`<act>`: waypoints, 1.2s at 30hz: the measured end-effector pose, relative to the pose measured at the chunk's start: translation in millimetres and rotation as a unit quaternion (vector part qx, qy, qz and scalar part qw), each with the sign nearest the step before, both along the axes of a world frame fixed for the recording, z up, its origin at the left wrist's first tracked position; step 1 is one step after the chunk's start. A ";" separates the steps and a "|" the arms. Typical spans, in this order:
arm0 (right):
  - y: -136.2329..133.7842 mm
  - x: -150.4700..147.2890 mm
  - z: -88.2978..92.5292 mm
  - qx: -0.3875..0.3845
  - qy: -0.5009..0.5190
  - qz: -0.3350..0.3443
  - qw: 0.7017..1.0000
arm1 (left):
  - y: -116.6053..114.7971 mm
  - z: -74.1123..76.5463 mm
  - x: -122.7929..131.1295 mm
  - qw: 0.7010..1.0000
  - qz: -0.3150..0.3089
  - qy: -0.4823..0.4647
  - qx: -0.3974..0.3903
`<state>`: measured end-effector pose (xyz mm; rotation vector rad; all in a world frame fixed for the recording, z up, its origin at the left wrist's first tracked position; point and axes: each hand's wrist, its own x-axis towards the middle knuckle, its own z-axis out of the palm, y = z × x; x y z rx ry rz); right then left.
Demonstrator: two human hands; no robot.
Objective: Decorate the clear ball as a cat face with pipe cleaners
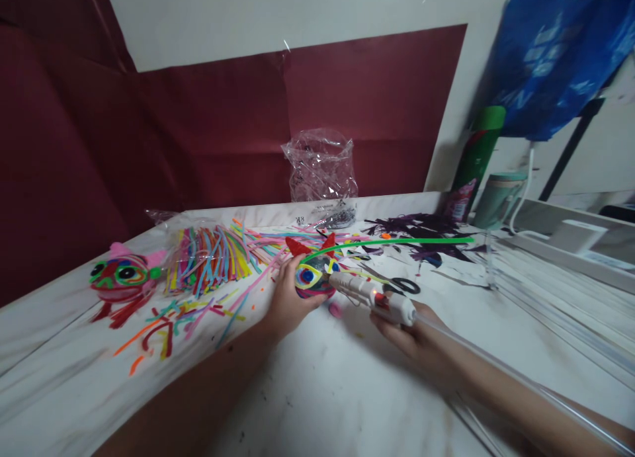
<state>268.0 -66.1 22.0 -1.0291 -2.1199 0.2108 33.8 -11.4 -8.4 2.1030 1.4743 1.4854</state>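
Note:
My left hand point(288, 291) is closed around a round craft animal head point(316, 286) with red pointed ears and blue eyes ringed in yellow and white. A long green pipe cleaner point(391, 242) curves over the top of the head and stretches out to the right. In my right hand point(414, 331) is a white hot glue gun point(360, 290), its nozzle pointed at the front of the head, close to one eye. A small orange light glows on the gun. A clear glue stick point(496, 361) trails from its back end. Whether the nozzle touches the head I cannot tell.
A finished-looking pink and red craft animal point(126, 278) stands at the left. Beside it lies a bag of colourful pipe cleaners point(206, 262), with cut pieces point(166, 328) in front. Black-handled scissors point(404, 285), dark purple scraps point(426, 229) and a green cup point(499, 199) are at the right.

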 end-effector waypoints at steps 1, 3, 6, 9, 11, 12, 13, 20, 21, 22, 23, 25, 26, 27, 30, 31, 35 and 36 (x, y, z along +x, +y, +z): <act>0.4 0.5 -0.4 0.005 -0.001 -0.001 1.000 | -0.2 0.1 -0.1 1.000 0.001 0.004 0.001; 1.1 1.1 -1.7 0.010 -0.003 0.008 1.000 | -0.7 0.4 0.1 1.000 0.004 0.008 0.001; 1.2 1.0 -3.2 0.003 0.002 0.013 1.000 | -1.0 0.7 0.6 1.000 0.002 0.007 0.005; 0.7 0.6 -3.2 0.005 0.007 0.004 1.000 | -0.3 0.0 0.7 1.000 0.000 0.006 0.004; 0.8 0.7 -2.5 0.014 0.011 0.002 1.000 | 0.3 -0.1 0.6 1.000 0.000 0.008 0.003; 1.0 0.8 -2.2 0.019 0.012 0.000 1.000 | 0.4 0.0 0.5 1.000 -0.001 0.009 0.003; 1.3 1.0 -1.9 0.021 0.011 -0.001 1.000 | 0.5 0.2 0.5 1.000 -0.002 0.012 0.004; 2.3 1.7 -3.8 0.006 0.011 0.003 1.000 | -0.6 0.7 0.4 1.000 -0.004 0.011 0.004; 1.9 1.6 -3.9 0.004 0.013 0.001 1.000 | -0.6 0.7 0.4 1.000 -0.003 0.009 0.003; 1.5 1.3 -3.6 0.003 0.014 0.001 1.000 | -0.7 0.7 0.4 1.000 -0.002 0.008 0.002; 1.1 1.0 -3.2 -0.001 0.013 0.004 1.000 | -0.7 0.9 0.5 1.000 -0.003 0.008 0.001; 0.6 0.1 -2.5 -0.010 0.011 0.012 1.000 | -0.8 1.3 0.5 1.000 -0.006 0.011 0.001; 0.5 -0.2 -2.4 -0.014 0.011 0.015 1.000 | -0.8 1.6 0.6 1.000 -0.007 0.011 0.002; 0.6 -0.3 -2.7 -0.016 0.011 0.015 1.000 | -0.8 1.7 0.6 1.000 -0.006 0.010 0.002; 1.3 0.6 -5.2 -0.012 0.013 0.003 1.000 | -0.6 1.4 0.5 1.000 -0.003 0.006 -0.001; 1.7 1.1 -6.2 -0.008 0.013 -0.001 1.000 | -0.5 1.2 0.4 1.000 -0.003 0.006 0.000; 2.5 1.7 -6.8 0.004 0.007 -0.005 1.000 | -0.5 1.2 0.3 1.000 -0.005 0.015 0.011; 2.5 1.4 -6.0 0.003 0.007 -0.005 1.000 | -0.5 1.3 0.3 1.000 -0.004 0.018 0.014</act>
